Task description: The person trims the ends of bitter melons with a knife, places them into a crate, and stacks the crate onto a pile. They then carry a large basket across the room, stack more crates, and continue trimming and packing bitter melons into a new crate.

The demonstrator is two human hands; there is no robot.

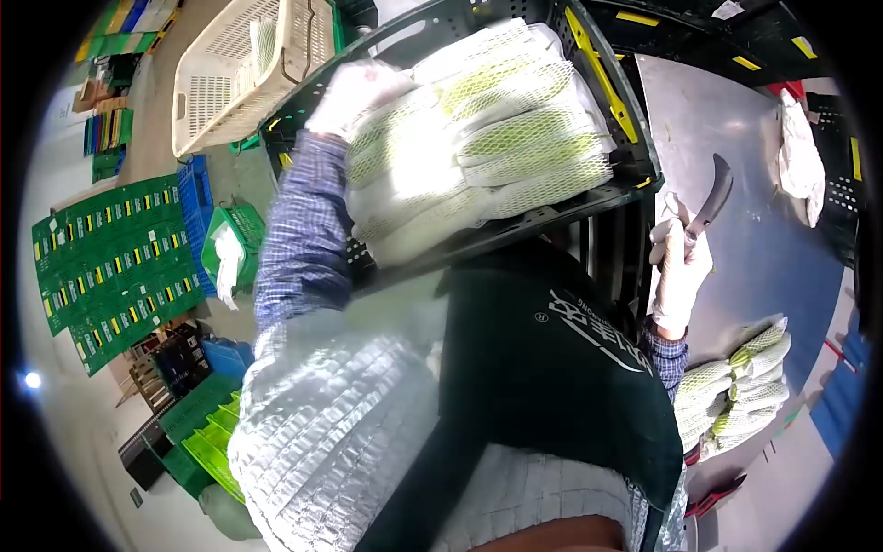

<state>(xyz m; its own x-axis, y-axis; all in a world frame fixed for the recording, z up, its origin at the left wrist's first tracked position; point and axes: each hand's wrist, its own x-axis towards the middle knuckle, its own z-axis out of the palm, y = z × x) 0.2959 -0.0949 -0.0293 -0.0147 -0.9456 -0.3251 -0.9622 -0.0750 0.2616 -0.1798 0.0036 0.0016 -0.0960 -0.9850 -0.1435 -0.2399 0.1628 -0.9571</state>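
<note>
A dark crate (614,83) with yellow strips holds several pale green vegetables (524,143) wrapped in white mesh. My left hand (363,92), in a white glove, is at the crate's upper left, against the end of the wrapped bundles; its fingers are washed out by glare. On the right, my gloved right hand (679,267) is closed around the handle of a knife (716,189) with a curved dark blade pointing up, over the metal table (763,267). More wrapped vegetables (754,396) lie near the lower right of that table.
A cream basket (198,101) stands at the upper left. Below it are a green bin (241,225) with white material and stacked green crates (120,258). A white cloth-like item (800,161) lies at the table's far right, beside black crates (842,175).
</note>
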